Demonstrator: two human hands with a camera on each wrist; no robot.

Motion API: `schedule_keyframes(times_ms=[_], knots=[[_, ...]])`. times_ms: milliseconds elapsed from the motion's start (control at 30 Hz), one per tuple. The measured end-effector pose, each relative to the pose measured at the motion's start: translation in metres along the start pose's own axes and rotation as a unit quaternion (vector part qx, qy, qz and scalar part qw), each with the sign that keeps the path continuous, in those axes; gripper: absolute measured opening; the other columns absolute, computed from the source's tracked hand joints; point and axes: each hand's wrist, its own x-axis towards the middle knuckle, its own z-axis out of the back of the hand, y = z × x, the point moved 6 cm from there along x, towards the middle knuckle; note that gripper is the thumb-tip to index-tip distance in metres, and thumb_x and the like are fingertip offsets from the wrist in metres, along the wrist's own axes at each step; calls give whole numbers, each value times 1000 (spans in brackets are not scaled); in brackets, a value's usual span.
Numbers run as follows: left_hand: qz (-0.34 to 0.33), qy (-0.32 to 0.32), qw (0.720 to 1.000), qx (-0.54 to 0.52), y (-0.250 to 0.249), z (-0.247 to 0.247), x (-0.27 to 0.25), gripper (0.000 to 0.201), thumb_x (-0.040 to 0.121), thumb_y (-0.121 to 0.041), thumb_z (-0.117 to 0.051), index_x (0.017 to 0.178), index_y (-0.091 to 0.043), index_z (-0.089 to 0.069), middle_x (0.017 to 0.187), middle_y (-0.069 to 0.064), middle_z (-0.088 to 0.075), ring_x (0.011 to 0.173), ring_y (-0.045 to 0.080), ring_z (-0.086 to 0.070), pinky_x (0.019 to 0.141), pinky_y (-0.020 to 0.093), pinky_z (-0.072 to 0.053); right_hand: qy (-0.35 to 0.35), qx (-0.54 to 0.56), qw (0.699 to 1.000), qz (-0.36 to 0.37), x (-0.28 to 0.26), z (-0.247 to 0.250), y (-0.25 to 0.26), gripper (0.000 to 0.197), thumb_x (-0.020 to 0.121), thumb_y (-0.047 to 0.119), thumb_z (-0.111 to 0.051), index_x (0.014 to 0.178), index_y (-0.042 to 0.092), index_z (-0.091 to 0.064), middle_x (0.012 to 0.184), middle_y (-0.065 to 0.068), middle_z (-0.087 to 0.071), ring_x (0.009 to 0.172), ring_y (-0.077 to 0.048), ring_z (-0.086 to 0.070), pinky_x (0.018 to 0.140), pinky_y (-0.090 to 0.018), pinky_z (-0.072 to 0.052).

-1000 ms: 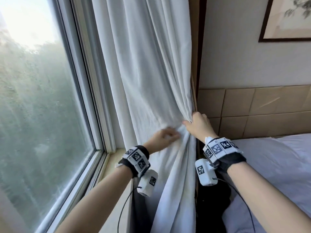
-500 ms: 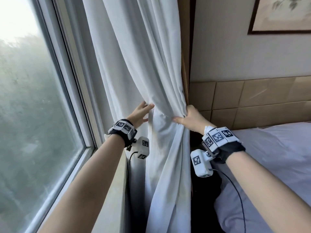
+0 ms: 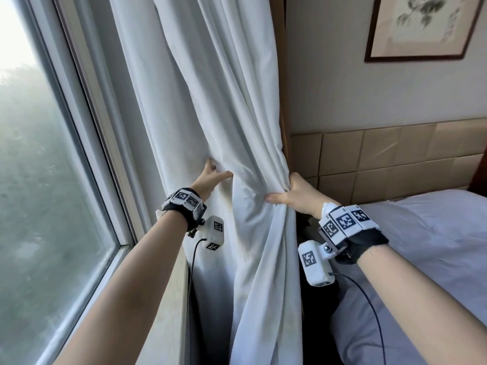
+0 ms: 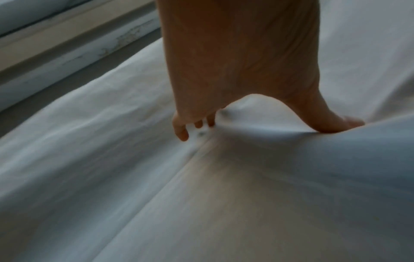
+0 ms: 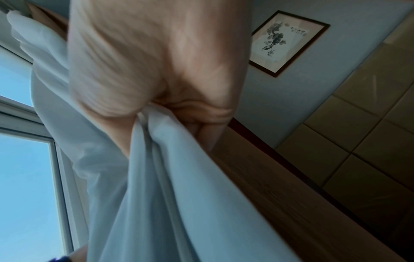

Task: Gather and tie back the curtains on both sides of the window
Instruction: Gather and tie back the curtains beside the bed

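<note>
A white curtain (image 3: 210,101) hangs at the right side of the window. My right hand (image 3: 286,192) grips a bunch of its folds at the right edge, thumb in front and fingers behind; in the right wrist view the right hand (image 5: 156,109) is closed on the curtain (image 5: 156,195), which falls below it. My left hand (image 3: 214,175) reaches to the left part of the curtain with spread fingers on the cloth. In the left wrist view the left hand (image 4: 257,106) presses its fingertips (image 4: 181,133) into the curtain (image 4: 201,195), thumb out to the right. No tie-back shows.
The window pane (image 3: 52,180) and its frame (image 3: 105,154) fill the left, with a pale sill (image 3: 163,299) below. A bed with a white sheet (image 3: 421,246) lies close on the right, backed by a tan padded headboard (image 3: 395,167). A framed picture (image 3: 416,25) hangs above.
My left hand has left the spot beside the right hand and moved left and up across the curtain, fingers spread. The right hand has kept its grip on the bunched folds.
</note>
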Motion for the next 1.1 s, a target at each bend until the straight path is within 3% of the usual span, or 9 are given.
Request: schedule_keyframes(times_ms=[67, 167, 300, 433, 533, 767, 867, 967, 1100], knots=[[-1, 25, 999, -24, 1, -2, 6, 44, 78, -16, -59, 120, -21, -46, 112, -5, -57, 118, 17, -45, 104, 41, -28, 3, 5, 1000, 2, 0, 1, -2, 82, 57, 35, -81, 126, 4, -49, 116, -7, -63, 106, -18, -61, 97, -36, -49], [-6, 66, 998, -18, -1, -10, 8, 35, 81, -6, -54, 114, -17, -58, 114, 2, -65, 118, 14, -55, 109, 41, -36, 9, 18, 1000, 0, 4, 3, -6, 74, 67, 25, -84, 127, 4, -47, 118, -7, -62, 108, -18, -60, 99, -37, -47], [-24, 88, 996, 14, -16, -25, -5, 24, 94, 10, -38, 104, -11, -44, 82, -8, -49, 67, 2, -56, 58, 3, -45, 5, 23, 1000, -8, 5, 3, -8, 63, 75, 17, -81, 126, 3, -46, 119, -7, -61, 106, -17, -60, 96, -32, -47], [-82, 128, 988, 4, -25, -33, -4, 13, 80, 0, -55, 79, -13, -55, 63, -11, -63, 61, 2, -61, 61, 19, -47, 3, 26, 1000, -10, 5, 3, -7, 61, 76, 15, -80, 125, 4, -45, 117, -6, -60, 108, -19, -59, 96, -32, -47], [-82, 163, 983, 17, -30, -37, -6, 10, 77, -3, -51, 80, -10, -58, 72, -7, -67, 68, 7, -62, 65, 23, -50, -1, 29, 1000, -7, 5, 2, -5, 56, 77, 14, -80, 120, 5, -45, 112, -3, -60, 106, -18, -59, 96, -33, -47], [-44, 202, 978, -15, -15, -23, -11, 48, 84, -19, -64, 130, -24, -52, 127, -1, -62, 121, 15, -56, 105, 43, -41, -116, -97, 988, 5, -5, 20, -4, 30, 84, 25, -68, 108, 7, -64, 105, -13, -66, 102, -30, -62, 91, -40, -51], [-37, 117, 988, -93, 1, -6, -6, 74, 70, -43, -79, 134, -36, -44, 133, -7, -57, 125, 15, -52, 107, 50, -35, -201, -247, 948, -3, -25, 27, 8, 23, 86, 12, -51, 106, 2, -57, 103, -27, -61, 102, -44, -56, 83, -41, -49], [-10, -9, 1000, 25, 22, 1, 1, 132, 46, -62, -87, 149, -40, -7, 158, 0, -18, 143, 22, -23, 109, 49, -30, -235, -399, 886, 25, -39, 21, 24, 32, 78, -2, -46, 109, -2, -51, 95, -30, -64, 91, -47, -60, 68, -41, -46], [2, -151, 981, 122, 26, -7, 4, 146, 48, -63, -85, 150, -32, 14, 159, 8, 9, 147, 29, 4, 118, 53, -10, -228, -432, 872, 41, -47, 17, 27, 29, 78, -2, -47, 107, -2, -51, 91, -27, -65, 88, -45, -63, 62, -38, -41]])
